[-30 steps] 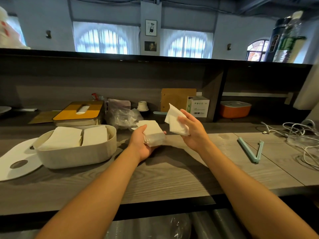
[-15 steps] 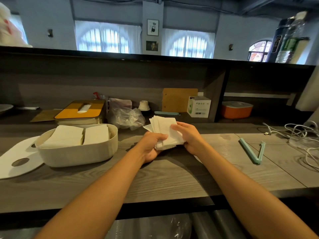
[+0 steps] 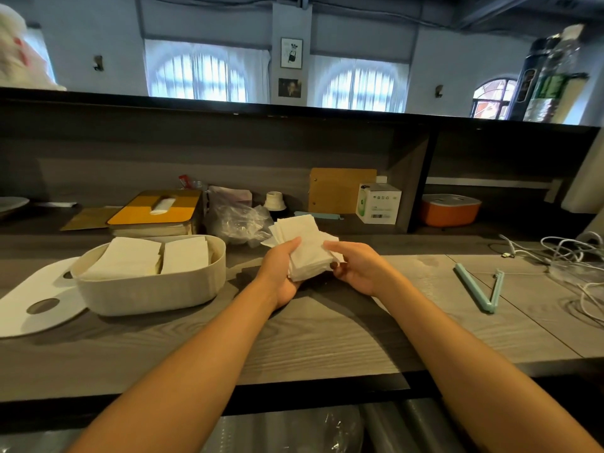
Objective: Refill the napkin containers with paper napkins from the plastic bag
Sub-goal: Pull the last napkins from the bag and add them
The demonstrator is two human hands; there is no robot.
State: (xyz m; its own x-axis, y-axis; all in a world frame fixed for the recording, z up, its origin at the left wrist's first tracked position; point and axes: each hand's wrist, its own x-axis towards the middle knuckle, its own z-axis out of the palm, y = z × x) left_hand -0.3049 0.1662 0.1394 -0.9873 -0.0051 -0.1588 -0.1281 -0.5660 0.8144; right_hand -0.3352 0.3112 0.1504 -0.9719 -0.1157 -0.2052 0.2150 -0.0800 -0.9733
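White paper napkins [image 3: 305, 248] are held in a loose, slightly fanned stack above a grey wood-grain counter [image 3: 327, 338], seen from a head-worn camera looking down along two bare forearms. The stack is gripped from the left by the left hand [image 3: 282, 269], its thumb curled over the top sheet, and steadied from the right by the right hand [image 3: 354, 268], whose fingers are curled round the stack's edge. The sheets are not squared up — corners stick out at the far side.

To the left, resting on the counter, an open oval napkin container [image 3: 153, 289] is seen, already holding two side-by-side piles of napkins that reach about to its rim. Its flat white lid [image 3: 29, 308], with an oval slot, lies just beside it, partly under its left end. Behind it a second container with an orange lid [image 3: 157, 212] is closed, a napkin poking from its slot. A crumpled clear plastic bag [image 3: 235, 220] sits just behind the hands; whether napkins remain inside cannot be told.

The task is judged well advanced — one container appears filled and shut, the open one nearly full. What seems left is for the held stack to be evened, placed in the open container if room allows, and the lid fitted.

A mint-green clip [image 3: 480, 287] and white cables [image 3: 572, 256] lie to the right.
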